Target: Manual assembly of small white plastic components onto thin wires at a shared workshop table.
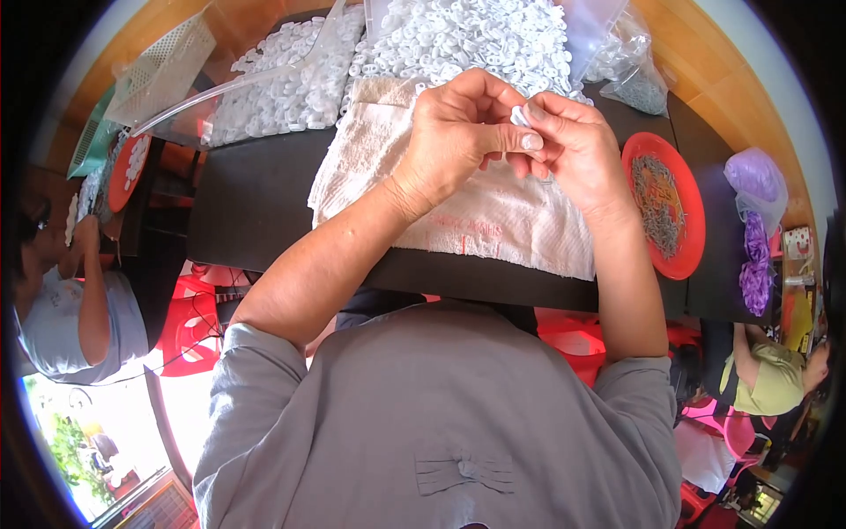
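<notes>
Above a cream towel [493,225], my two hands meet with fingertips together. Between them is a small white plastic part [519,115], mostly covered by the fingers. My left hand [463,128] pinches it from one side, thumb stretched toward the right. My right hand [577,145] closes on it from the other side with thumb and fingers. Just beyond the hands lies a big heap of similar small white plastic pieces [467,40]. A red plate [694,212] to the right of my right hand holds many thin metal pieces [656,198], perhaps pins or screws.
More white pieces [273,88] fill a clear container at the far left. Clear plastic bags [639,75] stand at the back right, a purple bag [756,189] at the dark table's [256,194] right end. One person [84,309] sits at left, another [767,379] at right.
</notes>
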`<action>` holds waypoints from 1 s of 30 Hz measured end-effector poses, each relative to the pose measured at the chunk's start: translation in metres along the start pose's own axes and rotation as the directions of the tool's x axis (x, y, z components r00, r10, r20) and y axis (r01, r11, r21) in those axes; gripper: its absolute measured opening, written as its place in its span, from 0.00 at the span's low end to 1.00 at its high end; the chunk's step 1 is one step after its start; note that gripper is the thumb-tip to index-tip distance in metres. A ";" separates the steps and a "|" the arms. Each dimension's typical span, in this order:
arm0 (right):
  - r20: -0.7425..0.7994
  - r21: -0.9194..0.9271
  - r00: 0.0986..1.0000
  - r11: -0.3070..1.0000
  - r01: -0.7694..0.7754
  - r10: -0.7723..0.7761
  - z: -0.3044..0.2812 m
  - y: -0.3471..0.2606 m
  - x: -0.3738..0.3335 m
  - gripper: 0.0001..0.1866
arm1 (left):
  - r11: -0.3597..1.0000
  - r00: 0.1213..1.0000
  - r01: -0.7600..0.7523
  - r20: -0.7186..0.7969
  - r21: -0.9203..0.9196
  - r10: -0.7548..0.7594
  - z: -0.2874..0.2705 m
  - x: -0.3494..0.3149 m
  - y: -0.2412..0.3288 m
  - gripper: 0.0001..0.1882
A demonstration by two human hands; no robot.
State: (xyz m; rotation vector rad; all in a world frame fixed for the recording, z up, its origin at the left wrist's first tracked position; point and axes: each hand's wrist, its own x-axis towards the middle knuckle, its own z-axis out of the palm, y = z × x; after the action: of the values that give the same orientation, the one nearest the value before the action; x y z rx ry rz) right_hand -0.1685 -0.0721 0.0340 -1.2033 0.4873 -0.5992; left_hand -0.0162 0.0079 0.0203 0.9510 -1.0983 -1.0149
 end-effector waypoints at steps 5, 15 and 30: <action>0.004 -0.025 1.000 1.000 0.019 -0.019 0.006 -0.002 -0.003 0.12 | 0.999 0.998 -0.048 -0.050 0.004 0.048 0.001 -0.002 -0.002 0.12; 0.135 -0.003 0.991 1.000 -0.012 0.012 -0.001 -0.002 -0.002 0.12 | 0.998 0.999 -0.035 0.010 -0.049 0.036 -0.003 -0.001 0.001 0.12; 0.141 0.046 0.990 0.999 -0.028 0.021 0.001 0.001 -0.003 0.12 | 0.998 0.998 -0.065 -0.009 0.018 0.065 -0.003 -0.004 -0.003 0.15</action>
State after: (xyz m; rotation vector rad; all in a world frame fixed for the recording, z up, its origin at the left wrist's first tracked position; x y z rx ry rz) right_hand -0.1695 -0.0693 0.0333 -1.1835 0.3663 -0.4990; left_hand -0.0144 0.0111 0.0160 0.9270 -1.1251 -0.9486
